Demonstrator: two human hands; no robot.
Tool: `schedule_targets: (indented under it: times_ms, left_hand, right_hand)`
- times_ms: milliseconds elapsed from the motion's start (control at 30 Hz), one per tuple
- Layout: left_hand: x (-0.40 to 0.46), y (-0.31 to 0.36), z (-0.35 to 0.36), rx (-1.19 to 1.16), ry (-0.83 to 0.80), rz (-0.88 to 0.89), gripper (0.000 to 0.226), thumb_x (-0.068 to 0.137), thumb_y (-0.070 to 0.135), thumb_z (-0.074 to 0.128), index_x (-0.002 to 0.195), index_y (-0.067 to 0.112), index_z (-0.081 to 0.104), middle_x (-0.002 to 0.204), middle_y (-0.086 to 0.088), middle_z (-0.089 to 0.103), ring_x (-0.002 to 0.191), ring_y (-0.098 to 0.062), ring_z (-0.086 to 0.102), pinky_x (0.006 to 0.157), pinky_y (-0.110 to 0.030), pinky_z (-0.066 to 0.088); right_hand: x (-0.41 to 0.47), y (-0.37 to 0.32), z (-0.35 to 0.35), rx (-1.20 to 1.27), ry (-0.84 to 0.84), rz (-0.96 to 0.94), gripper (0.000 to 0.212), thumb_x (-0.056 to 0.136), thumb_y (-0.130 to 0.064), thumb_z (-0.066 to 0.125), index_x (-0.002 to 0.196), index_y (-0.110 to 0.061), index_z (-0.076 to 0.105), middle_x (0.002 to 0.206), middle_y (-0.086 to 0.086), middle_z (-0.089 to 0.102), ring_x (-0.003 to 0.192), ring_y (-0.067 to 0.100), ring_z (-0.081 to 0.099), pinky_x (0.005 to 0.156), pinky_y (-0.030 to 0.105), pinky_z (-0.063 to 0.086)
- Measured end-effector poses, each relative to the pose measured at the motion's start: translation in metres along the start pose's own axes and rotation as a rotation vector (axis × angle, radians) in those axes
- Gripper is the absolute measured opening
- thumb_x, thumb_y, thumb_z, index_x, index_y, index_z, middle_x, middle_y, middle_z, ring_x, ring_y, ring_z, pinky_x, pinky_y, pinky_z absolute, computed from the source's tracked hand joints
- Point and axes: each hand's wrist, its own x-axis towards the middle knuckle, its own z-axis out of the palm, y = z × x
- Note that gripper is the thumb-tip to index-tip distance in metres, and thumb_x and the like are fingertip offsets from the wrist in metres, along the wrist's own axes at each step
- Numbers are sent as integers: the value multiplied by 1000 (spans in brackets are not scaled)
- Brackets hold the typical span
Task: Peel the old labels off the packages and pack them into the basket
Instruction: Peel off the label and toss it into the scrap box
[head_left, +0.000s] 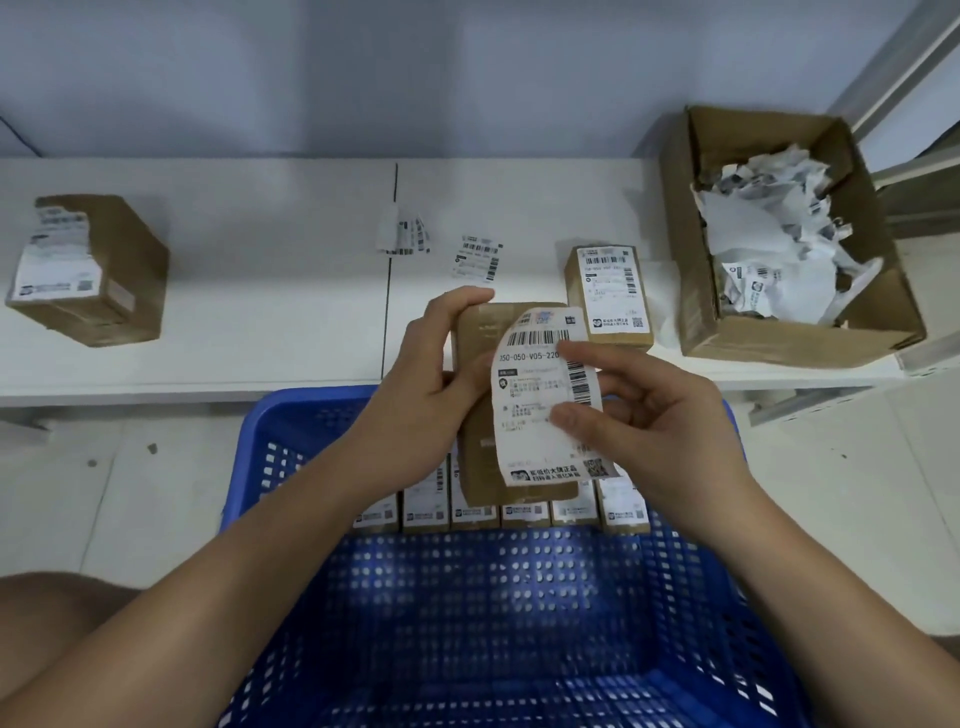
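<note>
While the left hand (431, 374) grips a brown package (480, 332) by its left edge, the right hand (660, 421) pinches the label (540, 395), which curls half-peeled off the package front. Both are held above the blue basket (467, 597), where a row of packages (498, 506) stands below the hands. Beyond the right hand another labelled package (609, 296) stands on the worktop (260, 312), with a carton (779, 228) of torn labels further right. Far left of the hands lies a bigger box (93, 270).
</note>
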Motion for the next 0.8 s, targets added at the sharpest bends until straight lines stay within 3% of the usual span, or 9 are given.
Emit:
schedule_targets:
  times_ms: [100, 233, 400, 600, 800]
  left_hand:
    - [1, -2, 1, -4, 26, -21, 38, 95, 59, 46, 132, 52, 44, 141, 10, 49, 106, -18, 69, 74, -34, 63]
    - [5, 3, 4, -212, 61, -155, 18, 106, 50, 41, 117, 50, 56, 130, 1, 58, 112, -23, 67, 73, -38, 61]
    - [7, 3, 4, -202, 72, -114, 31, 87, 34, 49, 105, 58, 57, 129, 2, 59, 103, -18, 71, 74, -36, 60]
    - [6, 0, 6, -198, 102, -98, 27, 108, 29, 39, 110, 49, 56, 126, -4, 61, 99, -11, 70, 68, -23, 57]
    - [5, -4, 9, -151, 106, -60, 21, 109, 34, 38, 117, 47, 52, 128, -5, 60, 105, -16, 69, 69, -25, 58]
  right_hand:
    - [-1, 2, -1, -15, -8, -16, 48, 71, -35, 84, 118, -37, 74, 109, 31, 66, 93, 66, 54, 77, 74, 51]
    - [0, 4, 1, -46, -24, -9, 47, 72, -30, 83, 117, -40, 74, 107, 33, 65, 92, 64, 56, 78, 72, 53]
    - [0, 7, 3, -87, -31, -9, 49, 72, -38, 82, 120, -42, 71, 107, 19, 72, 89, 52, 63, 79, 61, 59]
    - [-2, 1, 4, -187, 5, -31, 45, 72, -34, 79, 116, -42, 71, 98, 11, 73, 73, 33, 62, 75, 47, 61]
    - [-5, 1, 6, -219, -7, -45, 45, 73, -44, 76, 118, -48, 69, 104, 5, 75, 88, 33, 71, 79, 43, 63]
